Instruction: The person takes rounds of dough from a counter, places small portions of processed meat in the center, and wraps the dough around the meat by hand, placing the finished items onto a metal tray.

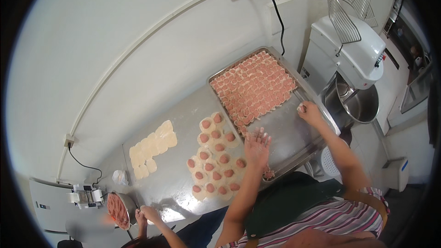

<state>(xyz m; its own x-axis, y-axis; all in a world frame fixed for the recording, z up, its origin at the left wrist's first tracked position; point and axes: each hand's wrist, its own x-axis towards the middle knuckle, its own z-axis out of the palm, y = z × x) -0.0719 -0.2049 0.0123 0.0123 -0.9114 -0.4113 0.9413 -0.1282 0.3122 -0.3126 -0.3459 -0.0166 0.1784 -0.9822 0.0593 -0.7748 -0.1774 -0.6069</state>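
Note:
My left hand [257,149] is open, palm up, its fingers spread and dusted whitish. It is over the left edge of a large metal tray [287,140], beside tightly packed rows of meat-filled dumplings [252,87]. Over the tray's right side, my right hand [311,113] is closed, fingertips pressed together and whitish; what they pinch, if anything, is hidden. A few loose dumplings [269,173] sit in the tray's near corner. To the left of my left hand, round dough wrappers topped with balls of meat filling [216,174] lie on the metal table.
Plain wrappers [153,147] lie farther left on the table [183,117]. A co-worker's hands [148,213] are beside a metal bowl of meat filling [119,210]. A mixer [347,50] with a steel bowl [363,103] stands right of the tray; a white stool [330,160] is below.

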